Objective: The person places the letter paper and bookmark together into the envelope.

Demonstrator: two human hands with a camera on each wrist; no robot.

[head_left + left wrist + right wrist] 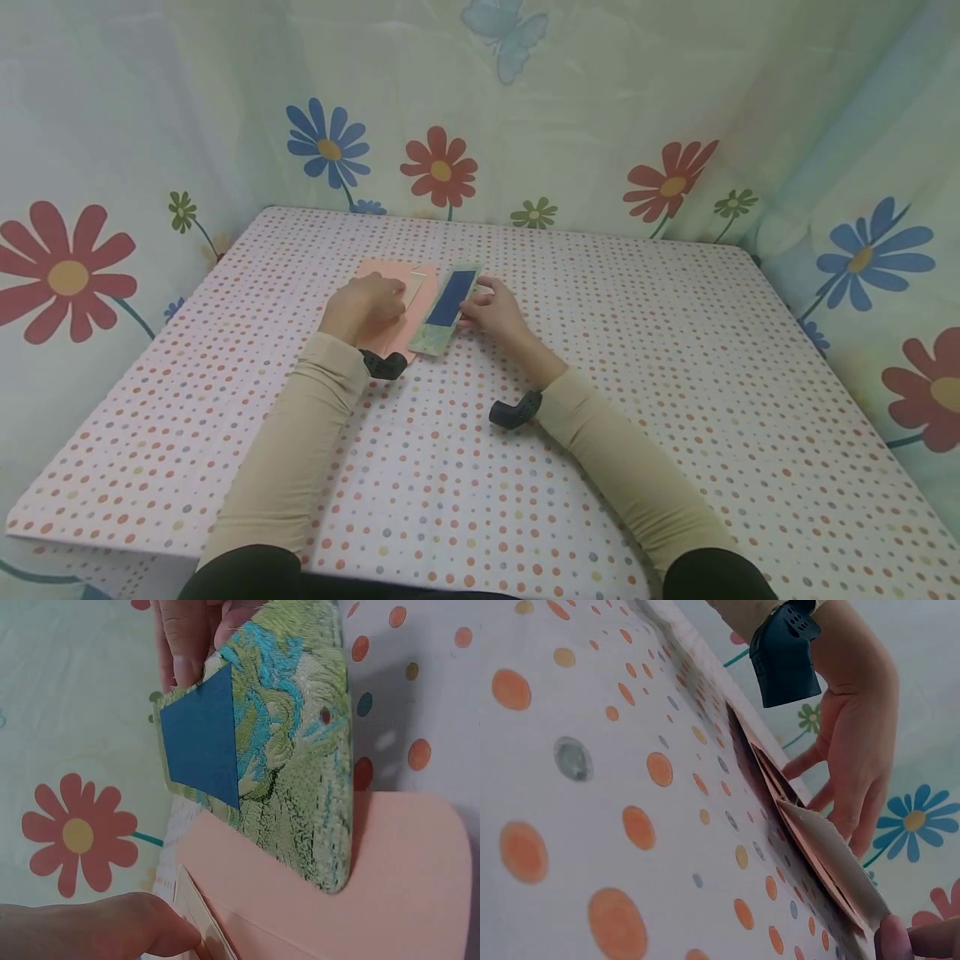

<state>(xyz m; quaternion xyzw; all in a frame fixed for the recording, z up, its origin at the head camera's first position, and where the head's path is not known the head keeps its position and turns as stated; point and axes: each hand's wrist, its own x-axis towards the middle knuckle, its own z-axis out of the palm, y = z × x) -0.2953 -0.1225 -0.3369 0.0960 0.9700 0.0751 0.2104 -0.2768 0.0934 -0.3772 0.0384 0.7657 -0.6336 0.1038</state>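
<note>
A flat, stiff strip covered in green and turquoise woven fabric (431, 339), with a dark blue rectangle (452, 298) on its face, leans tilted over the right part of a pink card (422, 312). My right hand (493, 313) pinches its right long edge between thumb and fingers. On the pink card lies a thin cream strip (413, 288). My left hand (367, 302) grips that strip, thumb on its near side in the left wrist view; the other fingertips are hidden there. The right wrist view shows the fabric strip's pale back (836, 847) raised off the pink card.
A white cloth with coloured dots covers the table (645, 358). Behind and at both sides hangs a curtain (570, 158) printed with large flowers. Black wrist cameras sit below the left (384, 365) and right (514, 411) sleeves, close over the cloth.
</note>
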